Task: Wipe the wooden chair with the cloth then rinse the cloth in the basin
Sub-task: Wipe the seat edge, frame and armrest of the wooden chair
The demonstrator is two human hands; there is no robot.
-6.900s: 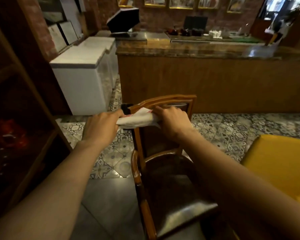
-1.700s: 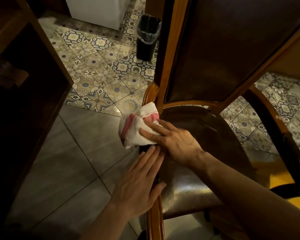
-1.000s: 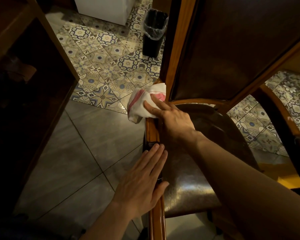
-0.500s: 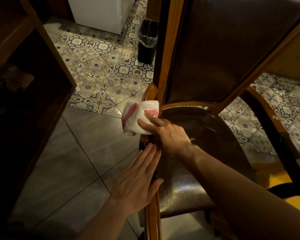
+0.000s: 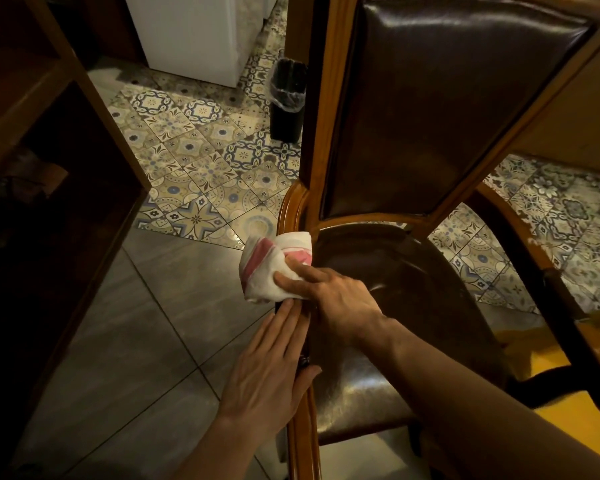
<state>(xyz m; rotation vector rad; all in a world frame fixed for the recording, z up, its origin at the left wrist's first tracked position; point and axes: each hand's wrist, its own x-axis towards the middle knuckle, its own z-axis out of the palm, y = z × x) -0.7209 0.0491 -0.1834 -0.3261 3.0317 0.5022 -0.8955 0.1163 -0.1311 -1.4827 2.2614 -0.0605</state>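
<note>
Dark brown leather covers the seat and back of the wooden chair [image 5: 329,133], framed in glossy orange-brown wood. My right hand [image 5: 340,299] reaches across from the right, forearm low over the seat, fingers stretched flat and pressing the cloth [image 5: 267,268] against the left rail of the seat, close to the rear corner where the back post rises. The cloth is white with pink stripes, bunched into a wad; it bulges out past the rail's outer edge over the floor [image 5: 125,341]. My fingers lie on top of it rather than closing round it, though the thumb is hidden, so I cannot tell how firm the hold is underneath.

My left hand [image 5: 274,375] lies open and empty, palm down on the same left rail nearer the front, fingers straight and pointing toward the cloth, fingertips just short of it beside my right wrist.

To the left of the chair the grey tiles are bare as far as a dark wooden shelf unit [image 5: 49,133]. Behind the chair stands a small black bin [image 5: 288,102] on patterned tiles, near a white cabinet [image 5: 194,32].
</note>
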